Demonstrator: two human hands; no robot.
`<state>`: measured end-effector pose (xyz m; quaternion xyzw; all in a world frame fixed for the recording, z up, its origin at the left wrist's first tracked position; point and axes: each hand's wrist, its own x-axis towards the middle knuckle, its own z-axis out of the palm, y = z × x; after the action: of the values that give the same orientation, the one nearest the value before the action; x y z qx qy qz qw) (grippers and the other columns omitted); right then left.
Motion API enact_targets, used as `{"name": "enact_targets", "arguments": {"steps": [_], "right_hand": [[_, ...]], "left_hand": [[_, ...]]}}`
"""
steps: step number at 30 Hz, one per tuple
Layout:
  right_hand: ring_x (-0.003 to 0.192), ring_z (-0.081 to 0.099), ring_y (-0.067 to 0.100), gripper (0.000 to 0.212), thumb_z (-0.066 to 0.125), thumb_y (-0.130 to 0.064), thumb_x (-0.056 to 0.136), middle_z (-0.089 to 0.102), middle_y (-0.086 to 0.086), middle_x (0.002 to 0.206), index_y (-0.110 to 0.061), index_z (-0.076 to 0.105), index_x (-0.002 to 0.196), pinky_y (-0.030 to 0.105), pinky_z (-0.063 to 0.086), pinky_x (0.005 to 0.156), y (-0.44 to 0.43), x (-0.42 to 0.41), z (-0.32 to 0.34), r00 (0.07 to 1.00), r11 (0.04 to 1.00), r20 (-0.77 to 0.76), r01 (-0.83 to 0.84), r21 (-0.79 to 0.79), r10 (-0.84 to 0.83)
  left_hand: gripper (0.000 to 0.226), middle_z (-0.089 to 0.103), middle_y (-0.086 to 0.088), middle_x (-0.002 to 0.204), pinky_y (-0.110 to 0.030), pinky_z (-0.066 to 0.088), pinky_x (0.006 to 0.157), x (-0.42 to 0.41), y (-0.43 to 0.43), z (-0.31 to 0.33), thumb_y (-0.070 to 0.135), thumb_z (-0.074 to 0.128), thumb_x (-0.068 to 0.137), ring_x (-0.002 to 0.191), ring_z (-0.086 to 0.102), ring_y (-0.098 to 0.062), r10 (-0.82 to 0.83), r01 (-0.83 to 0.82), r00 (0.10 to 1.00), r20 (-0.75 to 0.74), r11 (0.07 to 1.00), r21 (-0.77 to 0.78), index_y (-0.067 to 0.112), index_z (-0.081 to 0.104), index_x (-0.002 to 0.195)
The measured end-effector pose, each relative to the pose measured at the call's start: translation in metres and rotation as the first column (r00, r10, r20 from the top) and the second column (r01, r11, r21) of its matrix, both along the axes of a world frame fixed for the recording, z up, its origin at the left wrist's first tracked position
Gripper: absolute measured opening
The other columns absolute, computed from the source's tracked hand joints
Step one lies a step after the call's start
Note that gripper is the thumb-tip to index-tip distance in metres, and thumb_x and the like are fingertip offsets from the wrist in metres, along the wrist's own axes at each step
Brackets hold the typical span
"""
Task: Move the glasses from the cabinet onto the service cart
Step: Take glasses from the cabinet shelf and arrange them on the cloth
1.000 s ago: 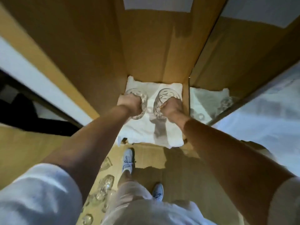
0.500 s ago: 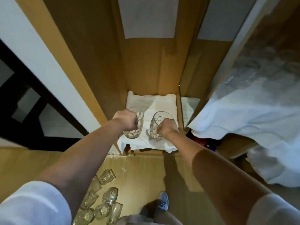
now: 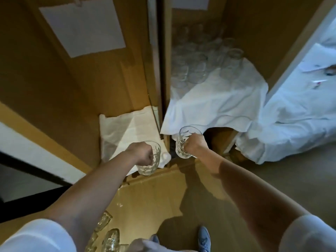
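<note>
Glasses now at cabinet edge

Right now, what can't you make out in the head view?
All head view:
- Stored glasses in the right compartment: blurred, dim, uncountable.
- Lower glasses: cut by the bottom edge and left arm; support unseen.
- Left hand fingertips: hidden round the left glass.
- Right hand fingertips: hidden round the right glass.

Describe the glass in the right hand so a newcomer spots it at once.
In the right compartment of the wooden cabinet, a white cloth droops over the shelf edge. At that edge the right hand holds a cut-pattern glass. The left hand holds its twin lower, before the other compartment.
</note>
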<state>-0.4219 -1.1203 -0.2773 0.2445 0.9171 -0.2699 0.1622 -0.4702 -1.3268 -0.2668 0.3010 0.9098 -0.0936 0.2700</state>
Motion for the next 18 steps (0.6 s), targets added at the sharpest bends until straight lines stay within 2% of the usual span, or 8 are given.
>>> {"name": "enact_targets", "arguments": {"steps": [2, 5, 6, 8, 10, 12, 15, 18], "right_hand": [[0.104, 0.06, 0.031, 0.026, 0.055, -0.02, 0.089, 0.064, 0.015, 0.109, -0.004, 0.064, 0.108, 0.03, 0.044, 0.074, 0.033, 0.008, 0.001, 1.0, 1.0, -0.007, -0.001, 0.03, 0.002], [0.096, 0.062, 0.024, 0.028, 0.046, -0.02, 0.095, 0.065, 0.01, 0.104, -0.004, 0.063, 0.11, 0.021, 0.04, 0.059, 0.089, 0.021, 0.013, 1.0, 0.994, 0.003, -0.01, 0.105, 0.01], [0.091, 0.062, 0.02, 0.03, 0.043, -0.021, 0.097, 0.065, 0.008, 0.099, -0.003, 0.062, 0.11, 0.019, 0.036, 0.054, 0.107, 0.023, 0.02, 1.0, 0.992, -0.02, -0.006, 0.126, 0.009], [0.079, 0.06, 0.016, 0.031, 0.041, -0.023, 0.098, 0.061, 0.005, 0.085, -0.001, 0.061, 0.108, 0.019, 0.038, 0.052, 0.141, 0.025, 0.038, 1.0, 0.988, -0.024, -0.004, 0.154, 0.007], [0.079, 0.054, 0.018, 0.024, 0.043, -0.021, 0.097, 0.051, 0.005, 0.075, -0.002, 0.058, 0.096, 0.022, 0.04, 0.06, 0.173, 0.026, 0.057, 0.998, 0.974, -0.055, -0.021, 0.224, 0.034], [0.079, 0.048, 0.017, 0.023, 0.045, -0.019, 0.096, 0.04, 0.002, 0.067, -0.007, 0.046, 0.077, 0.022, 0.038, 0.061, 0.202, 0.023, 0.074, 0.992, 0.972, -0.124, 0.053, 0.228, -0.025], [0.066, 0.044, 0.015, 0.033, 0.049, -0.019, 0.093, 0.035, -0.001, 0.063, -0.012, 0.036, 0.064, 0.015, 0.028, 0.043, 0.236, 0.015, 0.099, 0.975, 0.977, -0.218, 0.093, 0.192, -0.049], [0.059, 0.039, 0.012, 0.032, 0.051, -0.014, 0.089, 0.036, -0.002, 0.063, -0.014, 0.036, 0.061, 0.013, 0.023, 0.037, 0.257, 0.0, 0.113, 0.953, 0.985, -0.302, 0.064, 0.161, -0.012]], "left_hand": [[0.02, 0.069, 0.01, 0.104, -0.024, 0.043, 0.065, 0.005, 0.032, 0.002, 0.034, 0.061, 0.082, 0.097, 0.062, -0.015, -0.032, 0.032, 0.999, 0.008, 0.999, 0.027, 0.03, 0.073, 0.097], [0.022, 0.068, 0.008, 0.105, -0.026, 0.044, 0.067, 0.014, 0.089, 0.007, 0.036, 0.058, 0.083, 0.099, 0.061, -0.017, -0.071, 0.074, 0.997, -0.04, 0.995, 0.07, 0.031, 0.073, 0.099], [0.023, 0.068, 0.007, 0.103, -0.026, 0.044, 0.067, 0.015, 0.106, 0.01, 0.037, 0.058, 0.083, 0.098, 0.061, -0.018, -0.086, 0.09, 0.995, -0.055, 0.993, 0.081, 0.03, 0.072, 0.099], [0.022, 0.069, 0.008, 0.1, -0.027, 0.046, 0.068, 0.013, 0.138, 0.021, 0.038, 0.06, 0.081, 0.094, 0.06, -0.017, -0.094, 0.1, 0.994, -0.057, 0.989, 0.112, 0.033, 0.073, 0.099], [0.017, 0.069, 0.012, 0.096, -0.028, 0.049, 0.069, 0.006, 0.168, 0.036, 0.038, 0.064, 0.081, 0.09, 0.061, -0.013, -0.069, 0.076, 0.997, -0.046, 0.981, 0.176, 0.034, 0.074, 0.094], [0.013, 0.07, 0.016, 0.089, -0.03, 0.052, 0.071, -0.002, 0.192, 0.054, 0.04, 0.066, 0.082, 0.087, 0.062, -0.009, -0.043, 0.057, 0.997, -0.06, 0.964, 0.259, 0.033, 0.075, 0.087], [0.012, 0.07, 0.02, 0.084, -0.03, 0.052, 0.072, -0.012, 0.221, 0.077, 0.041, 0.066, 0.083, 0.084, 0.061, -0.005, 0.007, 0.033, 0.994, -0.107, 0.928, 0.37, 0.033, 0.075, 0.084], [0.012, 0.07, 0.021, 0.085, -0.025, 0.045, 0.063, -0.027, 0.24, 0.098, 0.043, 0.065, 0.083, 0.084, 0.06, -0.005, 0.043, 0.035, 0.983, -0.18, 0.911, 0.411, 0.037, 0.075, 0.086]]}}
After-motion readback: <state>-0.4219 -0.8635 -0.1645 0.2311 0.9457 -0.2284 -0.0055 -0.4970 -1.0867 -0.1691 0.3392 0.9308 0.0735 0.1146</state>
